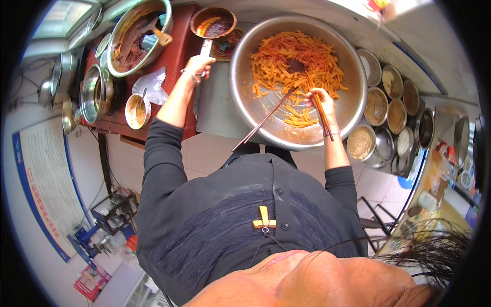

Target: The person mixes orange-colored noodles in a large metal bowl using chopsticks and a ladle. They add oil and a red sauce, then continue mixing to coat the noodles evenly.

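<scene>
My left hand [200, 66] grips the handle of a metal ladle [213, 23] that holds dark red sauce with oil. The ladle's bowl is over a sauce-stained dish [230, 45], left of a large steel basin [239, 90]. In the basin lie orange-yellow strips of food [276, 50], reddened at the top, with a dark clump of paste [295, 65] on them. My right hand [322, 100] is above the basin, closed around brown chopsticks [320, 111] whose tips reach the strips near the paste. More dark chopsticks [264, 121] slant from the strips across the basin's near rim.
At the left, a red table [174, 57] bears a large bowl of dark red paste [128, 53] with a wooden spoon, steel pots [92, 94] and a small bowl [137, 111] with a spoon. Several bowls of powders and seasonings [361, 142] stand close right of the basin.
</scene>
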The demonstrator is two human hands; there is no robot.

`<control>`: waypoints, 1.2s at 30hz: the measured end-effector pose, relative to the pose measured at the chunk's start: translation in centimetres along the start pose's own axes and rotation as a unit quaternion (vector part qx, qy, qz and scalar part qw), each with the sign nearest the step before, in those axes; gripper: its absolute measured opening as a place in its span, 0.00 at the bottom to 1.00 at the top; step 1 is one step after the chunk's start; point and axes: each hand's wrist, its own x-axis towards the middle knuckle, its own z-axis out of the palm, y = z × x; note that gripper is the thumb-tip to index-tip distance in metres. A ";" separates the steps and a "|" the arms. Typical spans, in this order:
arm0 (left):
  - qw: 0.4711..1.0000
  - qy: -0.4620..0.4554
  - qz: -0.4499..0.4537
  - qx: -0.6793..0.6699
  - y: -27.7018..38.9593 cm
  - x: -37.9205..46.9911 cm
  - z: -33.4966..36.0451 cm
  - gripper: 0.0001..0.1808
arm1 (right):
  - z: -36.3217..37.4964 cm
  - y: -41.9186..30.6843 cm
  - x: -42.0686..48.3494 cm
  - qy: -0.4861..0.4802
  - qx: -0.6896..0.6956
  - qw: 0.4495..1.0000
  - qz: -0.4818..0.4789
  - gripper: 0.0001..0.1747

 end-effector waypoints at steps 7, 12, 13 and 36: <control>0.992 0.124 -0.026 0.021 -5.2 6.2 2.7 0.08 | 1.3 -2.1 -3.1 0.060 0.256 0.950 0.170 0.22; 0.994 0.108 -0.024 -0.015 -8.6 10.6 2.1 0.10 | -1.6 -0.7 -6.0 0.085 -0.004 0.936 0.341 0.06; 0.994 0.104 -0.016 -0.015 -8.5 10.2 2.3 0.09 | -1.5 -1.6 -6.6 0.072 -0.045 0.931 0.356 0.06; 0.927 -0.263 -0.044 0.264 -9.2 -10.1 13.9 0.14 | -11.3 -14.0 1.2 0.061 -0.762 0.615 0.194 0.21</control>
